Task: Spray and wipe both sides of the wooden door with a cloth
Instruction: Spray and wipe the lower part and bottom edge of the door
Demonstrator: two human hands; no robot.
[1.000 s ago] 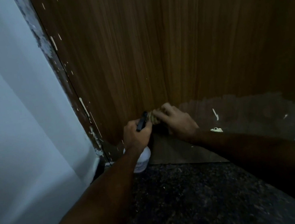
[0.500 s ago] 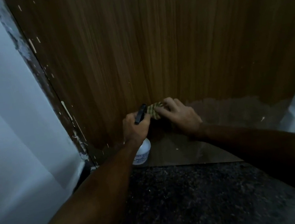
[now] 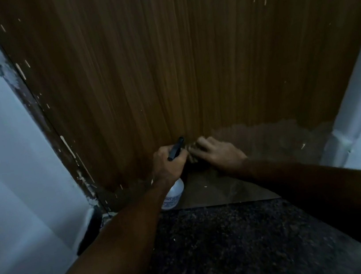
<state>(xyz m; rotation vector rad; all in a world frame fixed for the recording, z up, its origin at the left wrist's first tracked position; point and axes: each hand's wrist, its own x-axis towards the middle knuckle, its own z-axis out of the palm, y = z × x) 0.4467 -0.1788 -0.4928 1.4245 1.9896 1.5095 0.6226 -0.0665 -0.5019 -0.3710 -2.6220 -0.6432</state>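
The wooden door [image 3: 186, 54] fills the upper view, brown with vertical grain and small white paint flecks. Its bottom strip is darker and dull. My left hand [image 3: 167, 164] grips a white spray bottle [image 3: 174, 194] by its black trigger head, held low against the door. My right hand [image 3: 218, 154] presses a crumpled tan cloth [image 3: 191, 152] onto the door's lower part, right beside the bottle's nozzle. Most of the cloth is hidden under my fingers.
A pale wall [image 3: 4, 161] and a chipped dark door frame [image 3: 39, 110] stand on the left. A white frame post [image 3: 354, 93] rises on the right. Dark speckled floor [image 3: 236, 245] lies below my forearms.
The view has shifted right, bringing more of the white post into sight. Both hands stay low on the door; the right hand with the cloth has moved slightly.
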